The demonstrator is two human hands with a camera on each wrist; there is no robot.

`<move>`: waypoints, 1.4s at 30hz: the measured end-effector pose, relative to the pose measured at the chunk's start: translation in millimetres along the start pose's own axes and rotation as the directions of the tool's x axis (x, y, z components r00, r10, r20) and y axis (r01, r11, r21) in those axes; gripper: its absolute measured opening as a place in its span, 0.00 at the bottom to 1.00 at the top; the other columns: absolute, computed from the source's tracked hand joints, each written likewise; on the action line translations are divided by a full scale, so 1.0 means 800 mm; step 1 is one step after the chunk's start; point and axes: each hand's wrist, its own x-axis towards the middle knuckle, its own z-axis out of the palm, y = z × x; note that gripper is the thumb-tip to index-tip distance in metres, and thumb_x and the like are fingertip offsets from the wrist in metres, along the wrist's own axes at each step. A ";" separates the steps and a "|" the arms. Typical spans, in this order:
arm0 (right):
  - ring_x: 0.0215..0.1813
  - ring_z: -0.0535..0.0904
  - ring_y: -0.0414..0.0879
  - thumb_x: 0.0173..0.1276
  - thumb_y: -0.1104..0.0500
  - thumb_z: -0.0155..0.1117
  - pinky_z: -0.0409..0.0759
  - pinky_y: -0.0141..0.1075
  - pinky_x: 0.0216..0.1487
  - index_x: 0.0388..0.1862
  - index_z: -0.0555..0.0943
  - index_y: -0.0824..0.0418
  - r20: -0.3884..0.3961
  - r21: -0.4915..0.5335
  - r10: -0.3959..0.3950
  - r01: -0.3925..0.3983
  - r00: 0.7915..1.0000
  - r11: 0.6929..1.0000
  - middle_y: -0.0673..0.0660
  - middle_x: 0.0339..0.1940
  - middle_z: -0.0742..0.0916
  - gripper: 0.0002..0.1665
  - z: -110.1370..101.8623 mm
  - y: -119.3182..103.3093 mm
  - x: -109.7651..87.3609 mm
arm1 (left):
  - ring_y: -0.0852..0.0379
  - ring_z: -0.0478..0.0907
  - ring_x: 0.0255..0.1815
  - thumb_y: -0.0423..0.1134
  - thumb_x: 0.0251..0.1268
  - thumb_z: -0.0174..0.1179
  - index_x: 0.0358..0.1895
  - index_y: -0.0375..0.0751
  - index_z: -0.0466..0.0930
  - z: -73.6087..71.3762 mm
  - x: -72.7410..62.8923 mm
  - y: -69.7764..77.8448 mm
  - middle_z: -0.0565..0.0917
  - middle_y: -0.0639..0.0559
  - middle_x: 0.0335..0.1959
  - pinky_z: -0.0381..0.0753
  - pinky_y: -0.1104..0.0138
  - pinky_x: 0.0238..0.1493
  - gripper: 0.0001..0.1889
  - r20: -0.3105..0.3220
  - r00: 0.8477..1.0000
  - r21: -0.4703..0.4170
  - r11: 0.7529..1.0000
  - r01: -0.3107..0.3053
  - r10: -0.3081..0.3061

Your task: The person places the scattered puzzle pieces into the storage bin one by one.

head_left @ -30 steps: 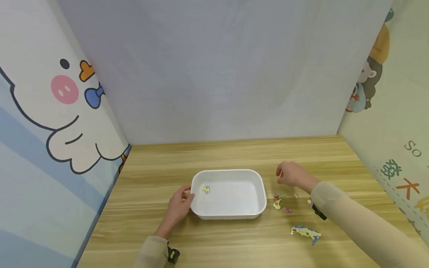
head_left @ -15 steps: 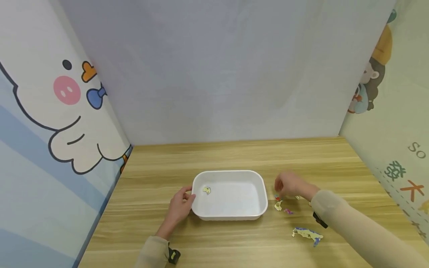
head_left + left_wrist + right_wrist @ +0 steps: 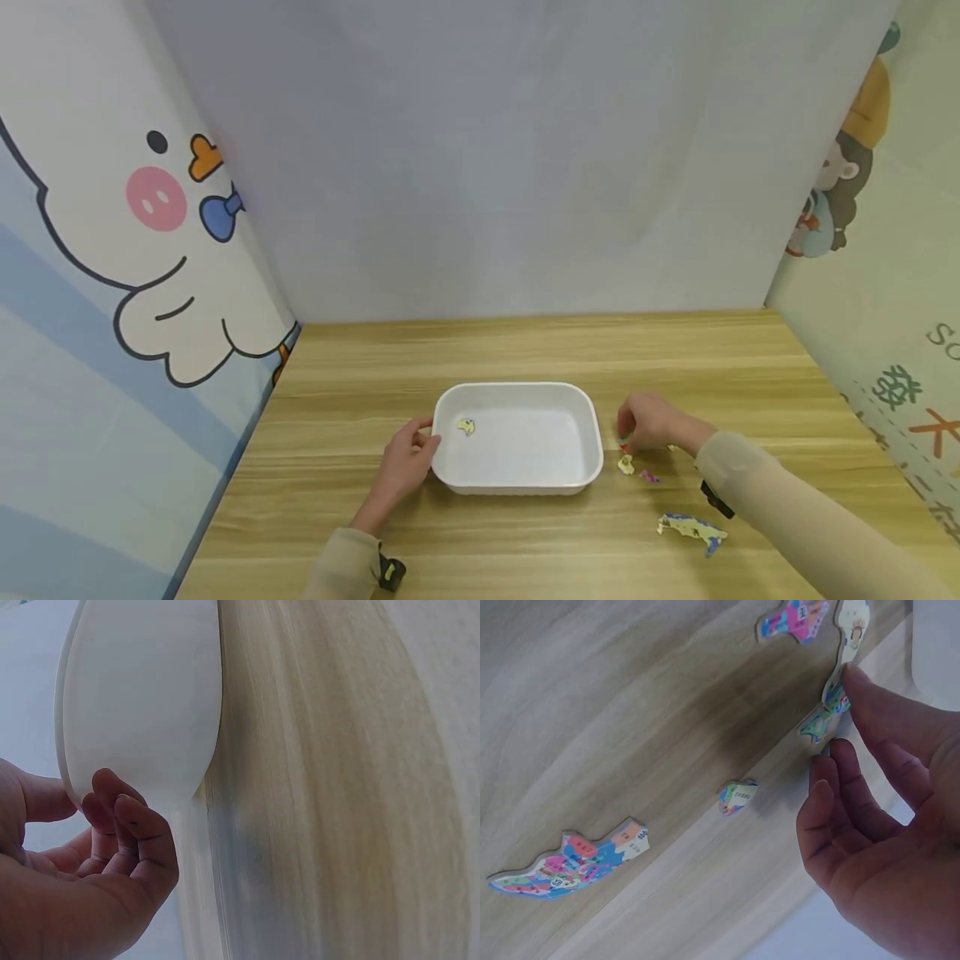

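Observation:
My left hand (image 3: 408,458) grips the left rim of a white rectangular tray (image 3: 521,490), thumb on one side of the wall and fingers curled on the other in the left wrist view. Inside the tray lies a small pale yellow puzzle piece (image 3: 467,427). Just right of the tray, my right hand (image 3: 651,423) is down at the table. In the right wrist view its thumb and curled fingertips close about a small green-blue puzzle piece (image 3: 817,726). Touching that one is a cream puzzle piece (image 3: 853,630), with a pink-purple puzzle piece (image 3: 799,621) beside it.
A large yellow-and-blue puzzle piece (image 3: 692,529) lies nearer the table's front right. In the right wrist view, a small puzzle piece (image 3: 739,796) and a long multicoloured puzzle piece (image 3: 570,862) lie apart. A pale cloth wall (image 3: 517,167) rises behind the wooden table (image 3: 360,358).
My right hand has come down toward the table onto the small pieces right of the tray. The left hand stays on the tray's rim, and the whole view shifts slightly.

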 end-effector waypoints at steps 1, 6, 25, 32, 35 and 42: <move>0.30 0.75 0.43 0.40 0.67 0.76 0.77 0.40 0.36 0.24 0.82 0.60 0.005 0.001 -0.006 0.006 1.000 1.000 0.48 0.24 0.81 0.12 0.000 0.000 0.000 | 0.57 0.73 0.21 0.30 0.66 0.56 0.57 0.30 0.74 0.000 0.000 0.000 0.78 0.44 0.25 0.75 0.67 0.22 0.17 0.001 1.000 -0.001 1.000 -0.002 0.002; 0.28 0.74 0.42 0.40 0.68 0.76 0.76 0.38 0.34 0.22 0.81 0.60 0.017 0.002 -0.041 0.041 0.999 0.999 0.48 0.22 0.81 0.12 0.001 0.002 0.001 | 0.57 0.73 0.21 0.30 0.66 0.56 0.57 0.29 0.74 0.000 -0.001 0.001 0.78 0.43 0.26 0.74 0.68 0.21 0.17 0.001 1.000 -0.003 1.000 -0.008 0.008; 0.23 0.73 0.40 0.43 0.68 0.77 0.74 0.35 0.27 0.19 0.79 0.60 0.008 0.091 -0.060 0.059 0.998 0.994 0.48 0.18 0.80 0.12 -0.005 0.011 0.001 | 0.55 0.74 0.22 0.31 0.67 0.56 0.58 0.31 0.74 0.000 0.000 0.001 0.78 0.44 0.26 0.75 0.65 0.24 0.17 -0.006 1.000 0.017 1.000 0.017 -0.017; 0.25 0.75 0.42 0.47 0.71 0.71 0.75 0.36 0.27 0.23 0.80 0.63 -0.002 0.136 -0.070 0.070 0.998 0.988 0.50 0.21 0.81 0.08 -0.014 0.014 0.006 | 0.52 0.75 0.24 0.31 0.68 0.56 0.59 0.30 0.73 0.000 -0.001 0.004 0.78 0.41 0.28 0.76 0.64 0.25 0.18 0.007 0.999 0.002 0.999 0.034 -0.034; 0.28 0.78 0.43 0.47 0.71 0.69 0.77 0.36 0.29 0.28 0.82 0.67 -0.016 0.146 -0.069 0.071 0.997 0.987 0.52 0.24 0.83 0.07 -0.019 0.013 0.008 | 0.51 0.75 0.24 0.31 0.68 0.55 0.58 0.30 0.73 0.000 -0.001 0.004 0.78 0.42 0.28 0.76 0.64 0.25 0.17 0.004 0.999 0.000 0.999 0.036 -0.036; 0.30 0.81 0.46 0.53 0.72 0.68 0.80 0.39 0.35 0.34 0.84 0.71 -0.038 0.137 -0.044 0.049 0.998 0.989 0.55 0.28 0.86 0.08 -0.030 0.005 0.010 | 0.50 0.75 0.25 0.31 0.67 0.56 0.58 0.31 0.73 0.000 0.000 0.004 0.78 0.42 0.28 0.75 0.65 0.24 0.17 0.002 0.999 0.003 0.999 0.040 -0.040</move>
